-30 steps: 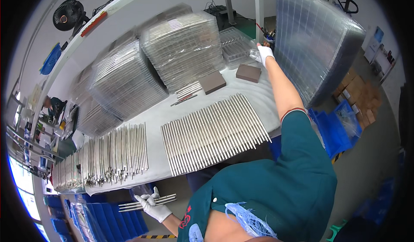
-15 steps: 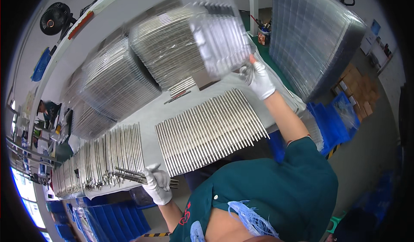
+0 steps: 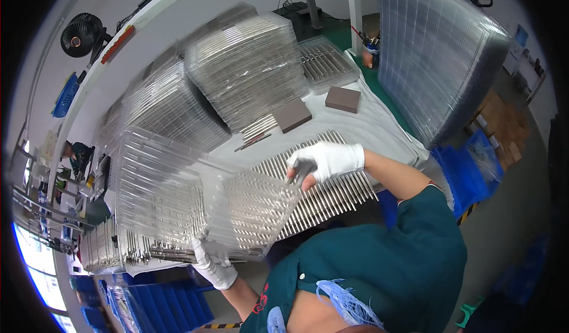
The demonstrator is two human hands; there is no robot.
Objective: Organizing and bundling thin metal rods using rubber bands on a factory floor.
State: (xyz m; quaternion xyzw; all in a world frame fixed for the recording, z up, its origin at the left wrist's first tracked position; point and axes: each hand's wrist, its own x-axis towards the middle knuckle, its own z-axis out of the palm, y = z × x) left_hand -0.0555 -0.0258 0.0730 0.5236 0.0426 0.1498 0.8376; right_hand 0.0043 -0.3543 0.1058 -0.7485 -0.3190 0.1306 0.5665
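Observation:
My right hand (image 3: 328,163), in a white glove with bare fingertips, grips the near right edge of a clear ribbed plastic tray (image 3: 261,205). The tray looks like two panels joined along a middle fold, and it hangs tilted over the table. Through it, metal rods on the table show blurred. Low on the left, my gloved left hand (image 3: 213,266) is closed around several thin metal rods (image 3: 175,255), beside the tray's lower edge. A row of shiny metal rods (image 3: 341,193) lies side by side under my right hand, partly hidden by the tray.
Tall stacks of clear trays (image 3: 246,66) fill the back of the table. Two grey-brown blocks (image 3: 342,99) lie near a smaller tray stack (image 3: 326,63). More rods (image 3: 101,247) line the left. A wrapped tray stack (image 3: 438,60) stands right, above blue bins (image 3: 459,173).
My right hand has brought the clear tray down from the back of the table toward me and to the left, over the rods. My left hand still holds its rods, shifted slightly.

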